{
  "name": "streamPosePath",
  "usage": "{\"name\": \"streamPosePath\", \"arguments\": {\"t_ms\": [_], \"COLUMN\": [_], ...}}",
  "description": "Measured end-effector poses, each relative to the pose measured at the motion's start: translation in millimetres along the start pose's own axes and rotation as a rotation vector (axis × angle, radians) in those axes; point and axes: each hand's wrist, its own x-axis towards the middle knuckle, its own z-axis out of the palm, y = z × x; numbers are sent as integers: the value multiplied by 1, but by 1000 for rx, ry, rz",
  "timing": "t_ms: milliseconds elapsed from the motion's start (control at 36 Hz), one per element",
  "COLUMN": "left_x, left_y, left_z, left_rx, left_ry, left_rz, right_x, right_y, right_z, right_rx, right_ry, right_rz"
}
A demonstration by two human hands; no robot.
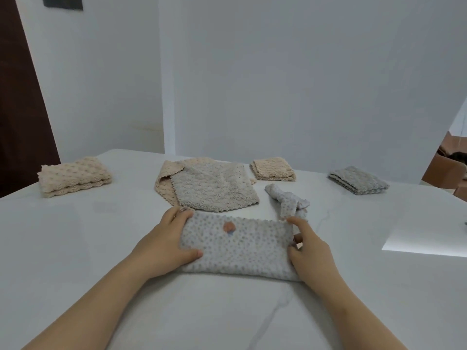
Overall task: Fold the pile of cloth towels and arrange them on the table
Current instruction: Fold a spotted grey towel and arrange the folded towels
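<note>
A pale grey dotted towel [237, 248], folded in half, lies on the white table [101, 248] in front of me. My left hand [166, 243] grips its left end, thumb on top and fingers round the far corner. My right hand [308, 251] grips the right end, fingers curled at the edge. Behind it lie an unfolded grey towel [214, 188] on top of a beige towel [166, 173]. A crumpled pale towel [285, 200] sits just beyond my right hand.
Folded towels stand along the far side: a beige one [73, 176] at the left, a smaller beige one [273, 169] past the middle, a grey one [357, 183] at the right. A white wall rises behind the table. A brown chair [444, 168] shows at the right edge.
</note>
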Motion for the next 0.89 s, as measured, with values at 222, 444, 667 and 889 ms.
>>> {"name": "streamPosePath", "arguments": {"t_ms": [222, 444, 667, 889], "left_x": [-10, -6, -7, -10], "left_y": [29, 32, 24, 24], "left_z": [7, 33, 21, 25], "left_rx": [320, 436, 426, 405], "left_ry": [198, -167, -219, -173], "left_rz": [91, 1, -124, -112], "right_x": [-10, -24, -14, -9], "right_y": [-30, -41, -21, -12], "right_z": [18, 49, 26, 17], "right_rx": [-411, -525, -569, -672], "right_ry": [311, -403, -333, -147], "right_rz": [-364, -213, 32, 140]}}
